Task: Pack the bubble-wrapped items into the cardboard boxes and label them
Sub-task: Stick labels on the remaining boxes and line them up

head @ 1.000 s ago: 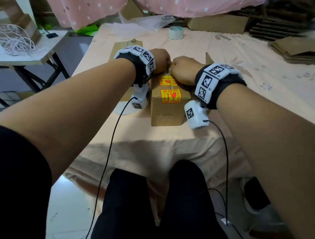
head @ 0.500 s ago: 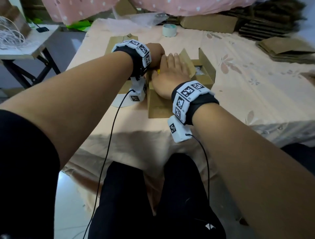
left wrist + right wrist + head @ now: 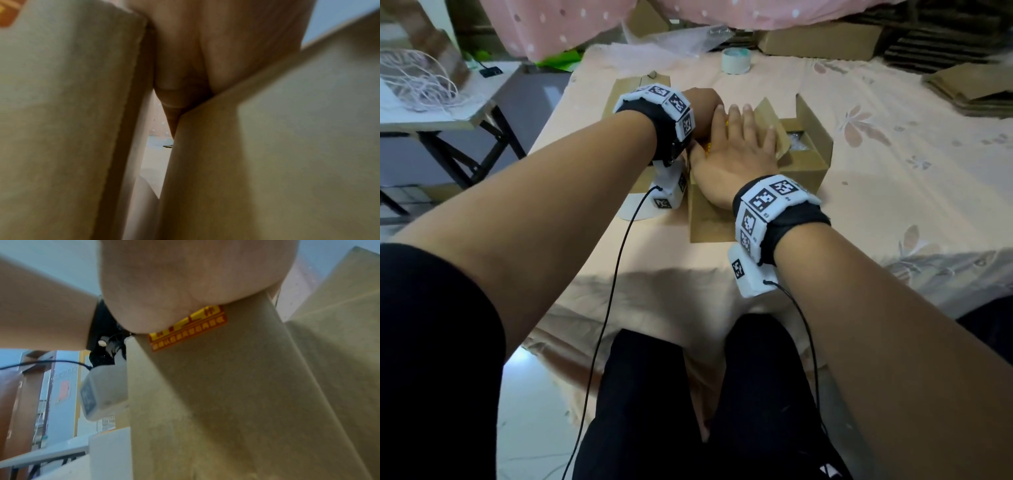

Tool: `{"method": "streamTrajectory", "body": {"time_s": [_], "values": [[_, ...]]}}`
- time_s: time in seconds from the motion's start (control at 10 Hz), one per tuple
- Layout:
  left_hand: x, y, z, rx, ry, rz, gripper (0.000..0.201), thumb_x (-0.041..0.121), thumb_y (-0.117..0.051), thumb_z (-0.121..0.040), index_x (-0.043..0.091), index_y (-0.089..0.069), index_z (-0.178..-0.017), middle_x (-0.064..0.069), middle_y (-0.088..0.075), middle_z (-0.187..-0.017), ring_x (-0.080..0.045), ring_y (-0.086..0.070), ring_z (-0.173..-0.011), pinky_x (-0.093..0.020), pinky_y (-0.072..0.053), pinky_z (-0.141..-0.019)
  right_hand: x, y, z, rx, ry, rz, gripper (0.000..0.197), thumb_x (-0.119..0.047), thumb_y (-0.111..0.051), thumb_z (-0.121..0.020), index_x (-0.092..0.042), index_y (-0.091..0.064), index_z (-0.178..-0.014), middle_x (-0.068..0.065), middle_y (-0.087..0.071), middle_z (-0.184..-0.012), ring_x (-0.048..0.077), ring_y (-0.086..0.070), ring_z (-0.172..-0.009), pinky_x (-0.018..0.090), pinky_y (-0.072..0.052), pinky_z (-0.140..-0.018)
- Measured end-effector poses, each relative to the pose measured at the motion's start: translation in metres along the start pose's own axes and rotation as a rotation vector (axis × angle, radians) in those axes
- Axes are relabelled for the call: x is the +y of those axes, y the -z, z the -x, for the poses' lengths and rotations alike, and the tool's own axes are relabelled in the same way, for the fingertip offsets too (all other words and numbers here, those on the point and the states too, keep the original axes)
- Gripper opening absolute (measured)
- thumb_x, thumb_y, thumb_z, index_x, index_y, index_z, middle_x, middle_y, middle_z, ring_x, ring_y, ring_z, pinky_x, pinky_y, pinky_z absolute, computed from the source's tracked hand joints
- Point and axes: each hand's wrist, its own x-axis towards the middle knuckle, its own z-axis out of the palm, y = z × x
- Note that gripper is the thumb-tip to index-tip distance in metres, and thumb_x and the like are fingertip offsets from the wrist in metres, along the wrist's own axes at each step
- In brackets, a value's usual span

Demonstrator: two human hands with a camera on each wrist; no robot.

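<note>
A closed cardboard box (image 3: 709,222) stands near the table's front edge. My right hand (image 3: 736,144) lies flat on its top, fingers straight, covering most of the yellow-and-red label (image 3: 189,327). My left hand (image 3: 702,106) sits at the box's far left top edge. Its fingers are hidden behind the right hand, and the left wrist view shows only its palm (image 3: 205,65) against cardboard. To the right, touching the closed box, stands an open cardboard box (image 3: 808,161) with a bubble-wrapped item (image 3: 799,140) inside.
A tape roll (image 3: 736,61) stands at the back of the table, with another box (image 3: 822,41) behind it. Flat cardboard (image 3: 626,92) lies under my left wrist. Flattened boxes (image 3: 969,89) are stacked at the right. A side table (image 3: 448,116) holds white cord.
My right hand has gone from a curled fist at the far label to lying flat over the box top. The view has shifted, bringing the open box into sight. The left hand has stayed in place.
</note>
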Motion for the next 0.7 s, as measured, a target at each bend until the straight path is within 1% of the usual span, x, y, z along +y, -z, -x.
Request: {"method": "streamTrajectory", "body": {"time_s": [0.1,0.2,0.3,0.4,0.5,0.6,0.7], "values": [[-0.003,-0.009,-0.008,-0.025,0.031,0.038,0.01,0.007,-0.051,-0.097,0.004,-0.059,-0.096,-0.024,-0.06,-0.122,-0.036,-0.058,-0.115,-0.03,-0.034,-0.077,0.0,0.004,0.003,0.054,0.032,-0.084,0.072,-0.047,-0.028,-0.097,-0.014,-0.005,-0.157,0.008,0.002,-0.165,0.025,0.009,-0.152,0.049,-0.001,-0.122],[0.002,0.005,0.007,-0.02,0.073,0.138,0.04,0.004,-0.05,-0.099,0.025,-0.034,-0.068,0.001,-0.041,-0.074,-0.035,-0.053,-0.123,-0.024,-0.034,-0.065,0.005,0.004,0.009,0.37,0.163,-0.232,0.04,-0.034,-0.044,-0.091,-0.013,-0.055,-0.124,0.009,-0.052,-0.135,0.029,-0.039,-0.13,0.046,-0.036,-0.108],[0.005,0.006,0.008,-0.03,0.053,0.151,0.012,0.004,-0.053,-0.093,0.001,-0.064,-0.093,-0.012,-0.058,-0.083,-0.034,-0.058,-0.092,-0.032,-0.04,-0.071,0.012,0.0,0.018,0.608,0.29,-0.358,0.015,-0.023,-0.05,-0.084,-0.012,-0.058,-0.08,0.003,-0.059,-0.082,0.026,-0.05,-0.086,0.038,-0.042,-0.072],[0.009,0.002,0.007,-0.021,0.03,0.064,0.028,0.012,-0.047,-0.098,-0.002,-0.065,-0.115,-0.021,-0.064,-0.118,-0.03,-0.052,-0.091,-0.035,-0.038,-0.078,0.023,-0.007,0.031,0.573,0.403,-0.224,0.021,-0.028,-0.052,-0.082,-0.019,-0.041,-0.066,-0.001,-0.049,-0.064,0.023,-0.047,-0.066,0.029,-0.023,-0.056],[0.009,0.0,0.006,0.004,0.022,0.071,0.027,0.01,-0.046,-0.1,-0.002,-0.063,-0.116,-0.024,-0.061,-0.122,-0.03,-0.046,-0.089,-0.035,-0.035,-0.078,0.025,-0.012,0.029,0.555,0.469,-0.078,0.029,-0.032,-0.049,-0.089,-0.017,-0.049,-0.064,0.002,-0.055,-0.062,0.026,-0.053,-0.061,0.029,-0.022,-0.054],[0.007,0.001,0.005,-0.026,0.045,0.082,0.027,0.006,-0.047,-0.098,0.001,-0.063,-0.12,-0.021,-0.06,-0.126,-0.037,-0.055,-0.104,-0.041,-0.042,-0.089,0.022,-0.02,0.021,0.642,0.483,-0.008,0.037,-0.03,-0.049,-0.093,-0.014,-0.057,-0.061,0.005,-0.058,-0.059,0.029,-0.055,-0.056,0.029,-0.026,-0.049],[0.006,0.0,0.005,-0.024,0.047,0.039,0.031,0.007,-0.044,-0.1,-0.003,-0.058,-0.127,-0.024,-0.057,-0.13,-0.041,-0.054,-0.117,-0.041,-0.042,-0.094,0.02,-0.029,0.017,0.836,0.459,-0.011,0.038,-0.028,-0.05,-0.095,-0.015,-0.058,-0.06,0.007,-0.058,-0.058,0.03,-0.055,-0.055,0.031,-0.035,-0.047]]}}
